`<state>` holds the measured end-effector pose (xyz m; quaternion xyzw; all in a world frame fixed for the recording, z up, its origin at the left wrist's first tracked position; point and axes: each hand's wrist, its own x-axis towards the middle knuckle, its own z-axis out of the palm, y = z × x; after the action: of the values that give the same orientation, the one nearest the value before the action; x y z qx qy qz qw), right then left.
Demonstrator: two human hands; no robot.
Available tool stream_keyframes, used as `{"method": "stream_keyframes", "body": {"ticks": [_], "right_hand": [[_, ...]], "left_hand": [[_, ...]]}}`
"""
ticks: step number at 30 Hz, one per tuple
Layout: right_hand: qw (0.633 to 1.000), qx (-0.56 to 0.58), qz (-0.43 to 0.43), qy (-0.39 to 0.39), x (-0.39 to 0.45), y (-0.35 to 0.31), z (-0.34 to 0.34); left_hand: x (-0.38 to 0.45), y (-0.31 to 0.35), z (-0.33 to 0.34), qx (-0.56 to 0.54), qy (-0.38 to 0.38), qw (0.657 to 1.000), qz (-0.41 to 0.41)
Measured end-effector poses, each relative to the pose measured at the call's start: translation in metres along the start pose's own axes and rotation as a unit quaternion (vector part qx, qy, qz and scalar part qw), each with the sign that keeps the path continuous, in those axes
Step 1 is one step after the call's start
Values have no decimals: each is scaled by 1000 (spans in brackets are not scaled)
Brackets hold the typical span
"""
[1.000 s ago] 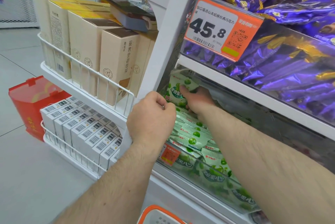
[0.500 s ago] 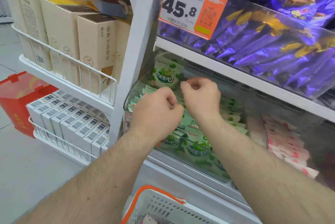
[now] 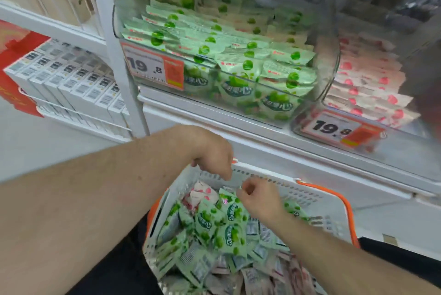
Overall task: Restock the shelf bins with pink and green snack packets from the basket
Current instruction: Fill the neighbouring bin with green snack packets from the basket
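Above basket (image 3: 317,195): two hands (image 3: 259,201).

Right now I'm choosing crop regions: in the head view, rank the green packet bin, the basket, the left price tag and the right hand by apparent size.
1. green packet bin and basket: similar, and the basket runs off-frame, so unranked.
2. left price tag.
3. right hand, close to the tag in size and nearer the camera, so that order is unsure.

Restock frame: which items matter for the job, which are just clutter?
Job: basket, green packets and pink packets in it, green bin, pink bin, left hand, right hand.
Clutter: white boxes, red bag, price tags.
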<state>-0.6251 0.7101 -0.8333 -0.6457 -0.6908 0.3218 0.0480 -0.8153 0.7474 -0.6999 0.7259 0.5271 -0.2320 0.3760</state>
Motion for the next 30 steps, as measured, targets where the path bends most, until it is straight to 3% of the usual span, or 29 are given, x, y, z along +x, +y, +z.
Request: {"method": "stream_keyframes", "body": {"ticks": [2, 4, 11, 15, 20, 26, 30], "right_hand": [[984, -119, 64, -120, 9, 23, 25], [966, -176, 100, -160, 15, 31, 39], [958, -206, 128, -151, 16, 18, 95], [974, -124, 104, -158, 19, 19, 86], [983, -50, 52, -170, 17, 8, 23], [990, 103, 34, -88, -2, -19, -63], [985, 156, 2, -68, -14, -31, -92]], "left_hand": [[9, 2, 0, -11, 4, 1000, 1], [15, 2, -3, -19, 2, 1000, -1], [26, -8, -7, -23, 7, 999, -35], [21, -7, -9, -42, 12, 998, -34], [2, -6, -10, -27, 10, 998, -57], [-7, 1, -1, 19, -12, 994, -105], [-1, 2, 15, -226, -2, 973, -44]]}}
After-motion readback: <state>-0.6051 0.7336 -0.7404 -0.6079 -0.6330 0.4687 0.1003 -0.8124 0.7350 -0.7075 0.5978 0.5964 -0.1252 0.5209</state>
